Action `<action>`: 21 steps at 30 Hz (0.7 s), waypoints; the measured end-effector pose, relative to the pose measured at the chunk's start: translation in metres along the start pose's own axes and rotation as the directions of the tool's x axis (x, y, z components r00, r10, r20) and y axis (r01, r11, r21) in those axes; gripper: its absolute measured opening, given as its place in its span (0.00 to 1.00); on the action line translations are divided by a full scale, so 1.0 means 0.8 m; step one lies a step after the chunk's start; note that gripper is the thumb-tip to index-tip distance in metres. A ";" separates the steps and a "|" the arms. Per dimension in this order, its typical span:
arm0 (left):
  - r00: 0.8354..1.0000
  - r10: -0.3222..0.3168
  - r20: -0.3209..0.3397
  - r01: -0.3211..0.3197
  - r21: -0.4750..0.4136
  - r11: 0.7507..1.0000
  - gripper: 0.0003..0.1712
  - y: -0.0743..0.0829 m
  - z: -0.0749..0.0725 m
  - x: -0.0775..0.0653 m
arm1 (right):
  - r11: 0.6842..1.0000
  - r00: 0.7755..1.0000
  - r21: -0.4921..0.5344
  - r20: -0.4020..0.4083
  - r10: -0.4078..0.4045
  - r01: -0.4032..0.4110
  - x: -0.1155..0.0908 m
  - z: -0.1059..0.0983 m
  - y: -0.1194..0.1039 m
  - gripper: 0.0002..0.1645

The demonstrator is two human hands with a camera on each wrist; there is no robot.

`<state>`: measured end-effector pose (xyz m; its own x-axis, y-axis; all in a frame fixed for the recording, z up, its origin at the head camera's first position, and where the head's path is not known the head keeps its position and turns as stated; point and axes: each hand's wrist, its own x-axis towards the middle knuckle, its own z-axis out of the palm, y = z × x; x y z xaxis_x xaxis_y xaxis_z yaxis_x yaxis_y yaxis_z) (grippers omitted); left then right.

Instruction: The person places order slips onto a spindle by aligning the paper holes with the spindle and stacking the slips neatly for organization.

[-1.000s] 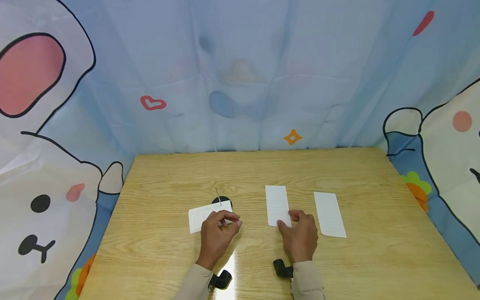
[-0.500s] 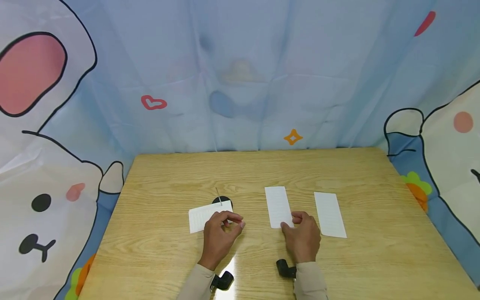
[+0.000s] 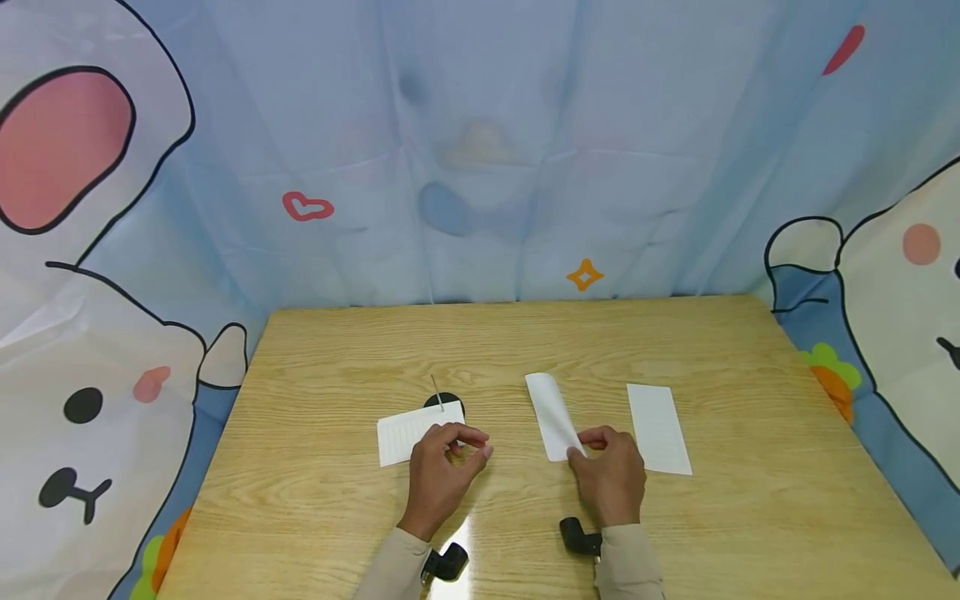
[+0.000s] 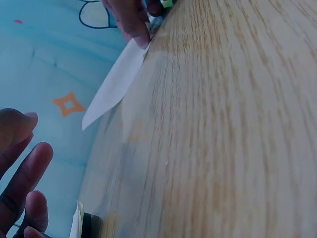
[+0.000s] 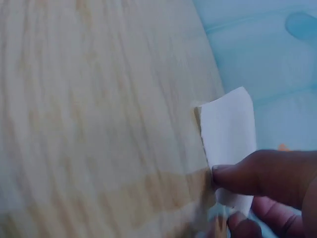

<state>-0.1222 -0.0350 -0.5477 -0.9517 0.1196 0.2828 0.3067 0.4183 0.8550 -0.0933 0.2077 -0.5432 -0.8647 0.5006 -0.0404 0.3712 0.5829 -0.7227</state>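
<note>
White sheet (image 3: 550, 417) is pinched by its near right corner between thumb and fingers of the right hand (image 3: 611, 479); it is pointed to 11 o'clock from the grip, head view, 12 being the far side. Sheet is bowed lengthwise; contact with the table (image 3: 510, 342) can't be confirmed along its whole length. Pinched corner is covered by the thumb in the right wrist view, other fingers partly hidden, hand cut off at frame edge.

Left hand (image 3: 442, 477), at 9 o'clock from the right: nothing held, fingers loosely bent, gap to thumb seen in left wrist view, hand cropped there.

Lined slip (image 3: 660, 429) is laid flat at 1–2 o'clock from the right hand. Lined paper (image 3: 405, 437) is seen at 10–11 o'clock from the left, partly covered by it. Black base (image 3: 446, 399) at 12, mostly hidden by that paper; thin rod (image 3: 437, 392) in front, piercing not resolvable. Patterned curtain (image 3: 480, 233) behind.
</note>
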 end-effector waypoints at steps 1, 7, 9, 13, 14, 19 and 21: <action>1.000 0.000 0.001 0.000 0.001 1.000 0.09 0.000 0.000 0.000 | 1.000 1.000 -0.003 0.006 -0.003 0.003 0.000 0.000 0.000 0.13; 1.000 0.002 0.009 -0.002 0.005 1.000 0.08 0.000 0.001 -0.001 | 0.999 0.999 -0.015 0.024 -0.033 0.034 0.001 0.001 0.002 0.13; 1.000 0.001 0.016 -0.001 0.003 1.000 0.08 0.001 0.001 -0.001 | 0.998 0.998 -0.001 0.030 -0.061 0.061 0.002 0.001 0.005 0.12; 1.000 -0.012 0.028 0.012 0.002 1.000 0.08 0.002 0.001 -0.001 | 0.988 0.988 0.086 0.080 -0.135 0.128 0.003 -0.004 0.012 0.06; 0.999 -0.015 0.032 0.015 0.004 1.000 0.08 0.003 0.001 -0.001 | 0.983 0.983 0.115 0.101 -0.155 0.143 0.003 -0.006 0.014 0.05; 0.999 -0.022 0.043 0.022 0.009 1.000 0.09 0.004 0.001 -0.001 | 0.940 0.948 0.259 0.168 -0.271 0.223 0.003 -0.015 0.025 0.09; 0.999 -0.021 0.048 0.021 0.002 1.000 0.10 0.004 0.001 -0.001 | 0.916 0.934 0.323 0.182 -0.307 0.238 0.004 -0.016 0.030 0.11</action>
<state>-0.1201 -0.0333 -0.5455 -0.9577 0.1535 0.2434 0.2862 0.4221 0.8602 -0.0827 0.2316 -0.5517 -0.9834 0.1718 0.0587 0.0246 0.4467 -0.8944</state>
